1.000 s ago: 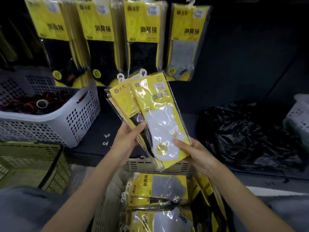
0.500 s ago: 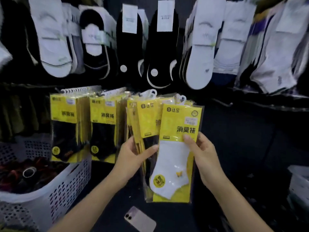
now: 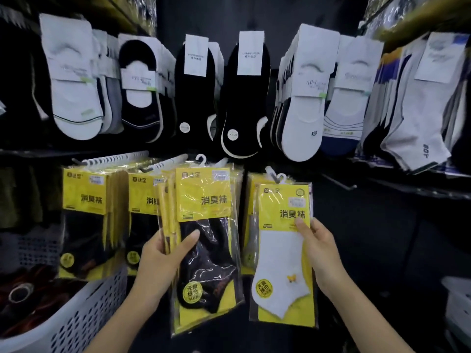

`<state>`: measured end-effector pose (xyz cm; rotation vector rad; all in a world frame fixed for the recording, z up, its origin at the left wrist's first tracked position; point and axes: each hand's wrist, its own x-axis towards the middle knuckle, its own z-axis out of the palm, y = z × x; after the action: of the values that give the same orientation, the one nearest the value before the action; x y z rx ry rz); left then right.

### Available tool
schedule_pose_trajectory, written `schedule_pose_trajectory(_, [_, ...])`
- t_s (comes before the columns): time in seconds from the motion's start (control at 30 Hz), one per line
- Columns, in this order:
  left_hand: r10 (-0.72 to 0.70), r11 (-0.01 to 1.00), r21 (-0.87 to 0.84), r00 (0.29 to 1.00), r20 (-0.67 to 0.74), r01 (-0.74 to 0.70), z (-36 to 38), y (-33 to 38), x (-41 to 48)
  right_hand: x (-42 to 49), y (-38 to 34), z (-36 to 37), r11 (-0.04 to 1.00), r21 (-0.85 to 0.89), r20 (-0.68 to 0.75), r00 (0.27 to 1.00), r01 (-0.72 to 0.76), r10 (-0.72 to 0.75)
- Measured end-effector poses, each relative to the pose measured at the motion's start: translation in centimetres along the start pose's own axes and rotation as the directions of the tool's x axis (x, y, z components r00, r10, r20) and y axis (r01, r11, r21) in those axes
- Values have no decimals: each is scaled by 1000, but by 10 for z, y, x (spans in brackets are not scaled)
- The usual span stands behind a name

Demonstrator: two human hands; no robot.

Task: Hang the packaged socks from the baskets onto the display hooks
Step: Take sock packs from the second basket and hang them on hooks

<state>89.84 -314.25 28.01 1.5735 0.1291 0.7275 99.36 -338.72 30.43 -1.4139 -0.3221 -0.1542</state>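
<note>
My left hand [image 3: 163, 261] holds a stack of packs [image 3: 206, 250] just left of the single pack [image 3: 283, 250] in my right hand [image 3: 321, 253], the two side by side and apart, in front of the display. Behind them packs hang in a row: the leftmost bunch [image 3: 86, 220] and second bunch [image 3: 142, 200] left of my stack, the third bunch [image 3: 251, 225] partly behind the single pack, and a hook [image 3: 340, 181] further right. The upper row of socks [image 3: 242, 98] hangs above them all, and a basket [image 3: 84, 309] sits at lower left, under the leftmost bunch.

The black-sock packet [image 3: 211, 263] and white-sock packet [image 3: 280, 263] are yellow-backed; the white sock bears a yellow butterfly; the basket [image 3: 84, 314] is white, perforated
</note>
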Motion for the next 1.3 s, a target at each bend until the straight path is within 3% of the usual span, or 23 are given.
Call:
schedule_pose_trajectory(0.2, [-7, 1000, 5, 1000, -21, 7, 1, 0, -1, 33, 15, 12, 998, -29, -14, 998, -57, 57])
schedule_pose_trajectory(0.33, [-25, 999, 21, 1000, -5, 25, 4, -4, -3, 49, 36, 13, 984, -92, -151, 979, -155, 140])
schedule_pose_trajectory(0.5, [-117, 993, 2, 991, 64, 117, 13, -16, -11, 28, 60, 8, 975, -170, -349, 934, -146, 79])
schedule_pose_trajectory(0.63, [-205, 979, 1, 973, 104, 206, 28, -24, -20, -20, 57, 19, 993, -100, -66, 997, -55, 49])
schedule_pose_trajectory(0.77, [-205, 977, -24, 967, 154, 211, 42, -30, -26, -47, 49, 28, 997, -57, 118, 991, -59, 66])
schedule_pose_trajectory(1.07, [-159, 981, -67, 947, 279, 184, 44, -31, -28, -45, 47, 13, 995, 27, 39, 994, -100, 99])
schedule_pose_trajectory(1.3, [-143, 977, -146, 987, 72, 152, 33, -25, -22, -31, 40, -7, 996, 46, -110, 991, -73, 77])
